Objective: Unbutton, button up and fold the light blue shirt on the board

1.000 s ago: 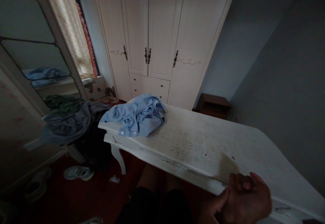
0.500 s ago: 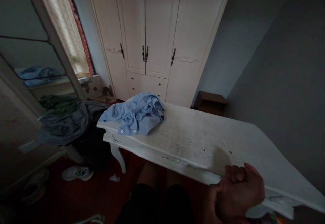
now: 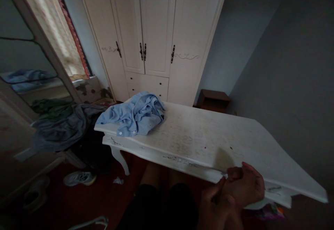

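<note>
Left side of the frame: heaped grey garment (image 3: 61,129), with a pale lace-up sneaker (image 3: 79,178) lower down; left of centre: light-blue button shirt (image 3: 134,115), crumpled, on the left end of the white table (image 3: 190,129), four-door wardrobe (image 3: 153,31) behind. Lower right: left hand (image 3: 215,202), fingers bent, against the base of the right hand (image 3: 244,188) — too dark to tell whether it grips; right hand, at the table's front edge — fingers partly curled, contents, if any, not discernible.
</note>
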`<state>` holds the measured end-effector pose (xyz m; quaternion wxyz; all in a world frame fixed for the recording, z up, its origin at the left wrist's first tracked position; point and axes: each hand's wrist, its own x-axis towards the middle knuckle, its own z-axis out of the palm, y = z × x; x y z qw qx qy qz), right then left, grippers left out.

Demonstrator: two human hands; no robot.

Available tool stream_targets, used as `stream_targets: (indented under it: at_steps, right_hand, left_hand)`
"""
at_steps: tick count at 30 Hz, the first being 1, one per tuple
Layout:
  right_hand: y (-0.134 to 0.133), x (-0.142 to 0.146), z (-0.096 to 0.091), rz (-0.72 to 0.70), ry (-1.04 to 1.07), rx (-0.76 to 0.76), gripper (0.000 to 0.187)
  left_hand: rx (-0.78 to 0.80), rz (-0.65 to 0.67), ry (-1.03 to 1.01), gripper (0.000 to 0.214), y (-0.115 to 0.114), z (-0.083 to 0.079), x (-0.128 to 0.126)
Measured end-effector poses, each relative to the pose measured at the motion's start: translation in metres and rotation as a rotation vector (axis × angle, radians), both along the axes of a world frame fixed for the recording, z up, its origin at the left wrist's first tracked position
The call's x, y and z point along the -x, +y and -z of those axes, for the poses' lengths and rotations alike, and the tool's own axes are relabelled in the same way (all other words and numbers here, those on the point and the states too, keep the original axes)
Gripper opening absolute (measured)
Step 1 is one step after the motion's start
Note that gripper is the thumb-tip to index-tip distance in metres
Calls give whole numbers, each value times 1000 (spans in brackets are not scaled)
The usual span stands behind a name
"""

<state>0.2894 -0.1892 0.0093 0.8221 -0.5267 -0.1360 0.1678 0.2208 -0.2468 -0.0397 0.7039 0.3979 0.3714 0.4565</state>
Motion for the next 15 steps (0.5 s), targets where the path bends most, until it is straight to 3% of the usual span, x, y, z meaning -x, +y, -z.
stream_targets:
  at_steps: [3,7,15]
  right_hand:
    - [3,-5,-9,56,33,-67,9]
    - [5,-7,-19,-31,102,-128,9]
    - [12,-5,-13,12,187,-131,7]
  left_hand:
    - [-100,121,-89,88,2,4,2]
    - [-146,209,-52,96,4,5,7]
    - [-282,400,-110,90,25,-15,26]
